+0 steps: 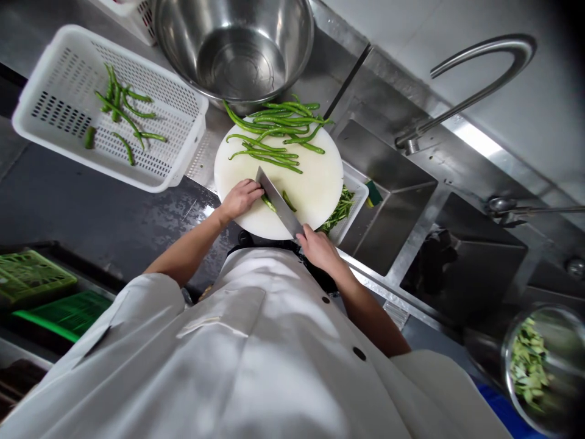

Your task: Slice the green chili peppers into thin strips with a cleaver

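Observation:
A round white cutting board (320, 183) lies on the steel counter. Several long green peppers (278, 125) rest on its far part. My right hand (317, 245) is closed on the handle of a cleaver (282, 204), whose blade slants across the board's near half. On the blade's left side my left hand (242, 198) holds a green pepper piece (269, 203) against the board, fingers bent together. Another cut piece (289, 201) lies just right of the blade. Cut green strips (342, 210) fill a small white basket (361, 195) partly under the board's right edge.
A white perforated basket (183, 152) with several peppers stands left. Behind the board is a large steel bowl (237, 55). Sinks (388, 225) with a faucet (484, 49) and a green sponge (373, 193) lie right. A bowl of cut greens (507, 372) is at lower right.

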The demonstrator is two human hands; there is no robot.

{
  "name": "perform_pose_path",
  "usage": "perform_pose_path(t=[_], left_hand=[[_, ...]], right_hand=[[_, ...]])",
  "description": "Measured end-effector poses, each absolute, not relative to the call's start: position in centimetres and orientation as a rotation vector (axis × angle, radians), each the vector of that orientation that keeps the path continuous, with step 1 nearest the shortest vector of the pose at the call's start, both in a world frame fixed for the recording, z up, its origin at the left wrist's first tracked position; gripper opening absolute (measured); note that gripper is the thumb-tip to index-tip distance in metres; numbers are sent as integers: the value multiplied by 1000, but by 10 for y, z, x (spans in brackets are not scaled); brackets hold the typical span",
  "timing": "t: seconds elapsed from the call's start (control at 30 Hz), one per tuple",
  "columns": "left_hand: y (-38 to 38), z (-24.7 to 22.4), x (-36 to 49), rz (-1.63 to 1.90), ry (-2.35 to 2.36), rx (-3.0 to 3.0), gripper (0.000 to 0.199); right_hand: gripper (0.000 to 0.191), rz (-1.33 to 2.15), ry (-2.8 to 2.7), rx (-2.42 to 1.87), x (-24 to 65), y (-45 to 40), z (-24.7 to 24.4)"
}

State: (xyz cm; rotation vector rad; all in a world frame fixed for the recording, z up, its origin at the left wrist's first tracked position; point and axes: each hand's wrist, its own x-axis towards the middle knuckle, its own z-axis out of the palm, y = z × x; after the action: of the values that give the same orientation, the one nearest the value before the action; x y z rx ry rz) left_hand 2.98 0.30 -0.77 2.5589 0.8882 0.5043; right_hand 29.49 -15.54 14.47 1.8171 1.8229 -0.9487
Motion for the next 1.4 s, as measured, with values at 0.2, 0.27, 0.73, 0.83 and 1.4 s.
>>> perform_pose_path(t=[0.2, 0.27, 0.73, 0.83, 1.4], left_hand=[[-3, -12, 32, 495, 910, 2561, 41], [-2, -14, 31, 493, 880, 2553, 42], [-2, -18, 32, 542, 830, 2541, 38], [0, -11, 23, 655, 897, 2470, 30], [80, 3, 62, 579, 1017, 2559, 30]], right_hand=[[38, -903, 1765, 1776, 297, -161, 169], [35, -943, 1780, 1777, 291, -155, 167], [39, -1011, 1840, 1855, 263, -136, 139], [40, -964, 1814, 1856, 255, -147, 139], [27, -1511, 1244, 2681, 332, -204, 101]])
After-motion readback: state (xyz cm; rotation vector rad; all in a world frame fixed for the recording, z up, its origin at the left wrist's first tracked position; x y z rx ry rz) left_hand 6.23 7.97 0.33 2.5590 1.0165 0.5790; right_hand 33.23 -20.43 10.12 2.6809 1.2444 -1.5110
